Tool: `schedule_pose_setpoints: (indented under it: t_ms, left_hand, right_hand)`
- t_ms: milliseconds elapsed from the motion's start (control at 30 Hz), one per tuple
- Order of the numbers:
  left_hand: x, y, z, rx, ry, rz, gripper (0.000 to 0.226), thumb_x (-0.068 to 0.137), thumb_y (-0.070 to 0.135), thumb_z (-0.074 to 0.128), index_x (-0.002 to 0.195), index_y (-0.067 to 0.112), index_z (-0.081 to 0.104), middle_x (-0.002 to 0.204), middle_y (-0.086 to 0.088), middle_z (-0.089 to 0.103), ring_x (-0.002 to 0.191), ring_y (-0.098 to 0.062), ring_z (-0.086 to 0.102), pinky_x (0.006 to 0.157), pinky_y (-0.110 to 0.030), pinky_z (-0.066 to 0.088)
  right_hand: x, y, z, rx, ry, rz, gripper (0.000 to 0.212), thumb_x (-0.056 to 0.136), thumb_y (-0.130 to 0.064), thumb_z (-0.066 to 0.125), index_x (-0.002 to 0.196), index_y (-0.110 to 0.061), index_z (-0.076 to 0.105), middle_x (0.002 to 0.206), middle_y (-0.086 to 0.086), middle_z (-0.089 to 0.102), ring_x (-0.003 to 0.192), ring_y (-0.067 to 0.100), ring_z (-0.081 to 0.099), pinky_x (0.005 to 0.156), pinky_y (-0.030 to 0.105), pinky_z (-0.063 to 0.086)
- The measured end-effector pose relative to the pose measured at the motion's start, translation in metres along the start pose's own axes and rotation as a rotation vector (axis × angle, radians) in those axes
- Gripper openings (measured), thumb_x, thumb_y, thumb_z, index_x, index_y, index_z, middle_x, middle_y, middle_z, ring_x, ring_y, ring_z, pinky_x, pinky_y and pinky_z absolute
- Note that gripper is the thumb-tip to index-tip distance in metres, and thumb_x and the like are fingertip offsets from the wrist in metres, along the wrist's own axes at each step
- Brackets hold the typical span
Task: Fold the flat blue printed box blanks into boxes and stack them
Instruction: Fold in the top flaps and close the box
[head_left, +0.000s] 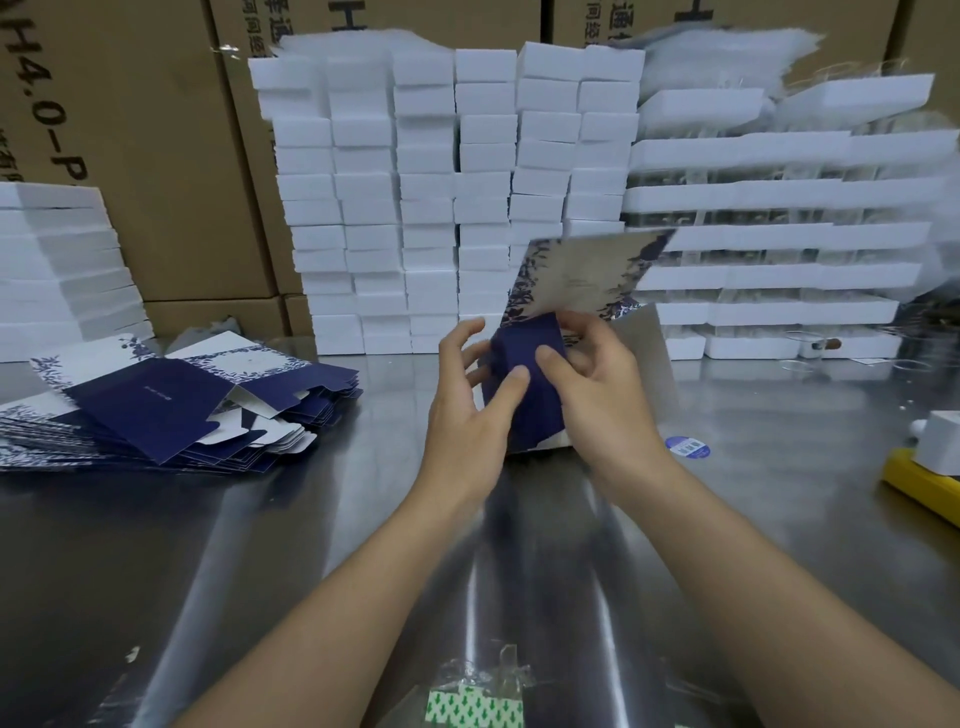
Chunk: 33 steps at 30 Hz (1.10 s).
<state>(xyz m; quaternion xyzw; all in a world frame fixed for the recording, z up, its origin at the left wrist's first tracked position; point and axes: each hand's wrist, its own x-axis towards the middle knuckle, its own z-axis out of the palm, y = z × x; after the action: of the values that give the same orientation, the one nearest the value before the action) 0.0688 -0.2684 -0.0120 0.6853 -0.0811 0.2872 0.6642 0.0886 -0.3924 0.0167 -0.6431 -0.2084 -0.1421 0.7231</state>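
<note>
The half-folded blue box (540, 374) stands on the steel table (260, 545) before me, its printed flap up, gripped by my left hand (467, 415) and right hand (597, 400), thumbs pressing its dark panel, flat blanks (156, 410) heaped well left.

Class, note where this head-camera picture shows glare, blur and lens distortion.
Head view: glare streaks the steel table; motion blur softens the box blank gripped by the left hand and right hand; wide-angle distortion splays the white box stacks outward.
</note>
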Motion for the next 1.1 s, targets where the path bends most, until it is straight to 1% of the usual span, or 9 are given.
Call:
schedule_pose_setpoints:
  t_ms: [200,400,567,667,767,867,933,1033,1100]
  left_hand:
    - [0.005,-0.003,-0.004,0.028,0.119,-0.066,0.046,0.100,0.036,0.072,0.144,0.026,0.060,0.132,0.008,0.069,0.127,-0.013,0.063,0.100,-0.056,0.058]
    - [0.004,0.003,-0.005,-0.096,0.172,-0.123,0.032,0.095,0.033,0.079,0.125,0.026,0.069,0.121,0.006,0.070,0.116,-0.019,0.069,0.065,-0.042,0.067]
    - [0.004,0.005,-0.005,-0.193,0.195,-0.120,0.025,0.098,0.018,0.075,0.121,0.011,0.071,0.118,-0.006,0.073,0.109,-0.020,0.074,0.071,-0.043,0.067]
    - [0.004,0.004,-0.003,-0.270,0.210,-0.119,0.018,0.100,0.014,0.072,0.118,0.009,0.073,0.119,-0.007,0.074,0.108,-0.016,0.075,0.074,-0.040,0.067]
    - [0.007,0.002,-0.005,-0.315,0.308,-0.170,0.014,0.100,0.011,0.070,0.111,0.004,0.073,0.117,-0.015,0.073,0.106,-0.021,0.075,0.071,-0.035,0.066]
    - [0.012,-0.001,-0.014,-0.356,0.434,-0.281,0.010,0.096,0.008,0.070,0.104,0.001,0.070,0.110,-0.022,0.074,0.099,-0.025,0.076,0.066,-0.032,0.064]
    - [0.014,-0.003,-0.018,-0.392,0.496,-0.371,0.010,0.092,0.011,0.073,0.097,0.007,0.066,0.092,-0.017,0.076,0.084,-0.027,0.076,0.063,-0.032,0.063]
    - [0.014,-0.005,-0.022,-0.469,0.551,-0.463,0.025,0.089,0.015,0.078,0.091,0.010,0.054,0.054,0.000,0.066,0.045,-0.014,0.063,0.045,-0.022,0.050]
    - [0.015,-0.005,-0.021,-0.510,0.537,-0.505,0.025,0.089,0.014,0.079,0.098,0.005,0.057,0.073,-0.006,0.072,0.055,-0.017,0.067,0.045,-0.023,0.049]
  right_hand:
    - [0.002,0.004,-0.001,0.021,0.004,-0.009,0.016,0.102,-0.003,0.063,0.110,-0.017,0.062,0.108,0.004,0.076,0.092,0.016,0.076,0.070,0.027,0.059]
    - [0.001,0.001,-0.001,-0.188,0.001,-0.088,0.018,0.100,-0.013,0.063,0.105,-0.030,0.065,0.097,-0.006,0.077,0.091,0.022,0.075,0.084,0.050,0.062]
    - [-0.002,-0.001,-0.001,-0.356,-0.028,-0.233,0.022,0.100,-0.016,0.061,0.112,-0.035,0.066,0.098,-0.023,0.074,0.090,0.003,0.072,0.077,0.025,0.059]
    - [-0.005,-0.002,0.000,-0.416,-0.015,-0.352,0.029,0.098,-0.008,0.061,0.119,-0.027,0.068,0.106,-0.017,0.074,0.101,0.000,0.069,0.084,0.015,0.053]
    - [-0.011,-0.005,0.006,-0.517,0.040,-0.552,0.034,0.092,-0.003,0.065,0.123,-0.018,0.067,0.115,-0.006,0.070,0.109,0.005,0.062,0.094,0.018,0.047]
    - [-0.020,-0.003,0.014,-0.562,-0.067,-0.691,0.009,0.093,-0.011,0.069,0.100,-0.017,0.070,0.086,-0.010,0.068,0.079,0.005,0.061,0.075,0.018,0.047]
    - [-0.029,0.004,0.024,-0.591,-0.174,-0.619,0.024,0.097,-0.031,0.065,0.078,-0.018,0.064,0.061,-0.007,0.058,0.059,0.012,0.054,0.060,0.026,0.044]
    - [-0.035,0.017,0.039,-0.554,-0.247,-0.218,0.058,0.098,-0.055,0.052,0.071,-0.005,0.062,0.058,0.009,0.057,0.052,0.019,0.049,0.058,0.037,0.044]
    - [-0.032,0.025,0.041,-0.369,-0.276,0.074,0.058,0.103,-0.055,0.053,0.075,-0.006,0.066,0.051,0.004,0.054,0.046,0.015,0.047,0.053,0.030,0.041]
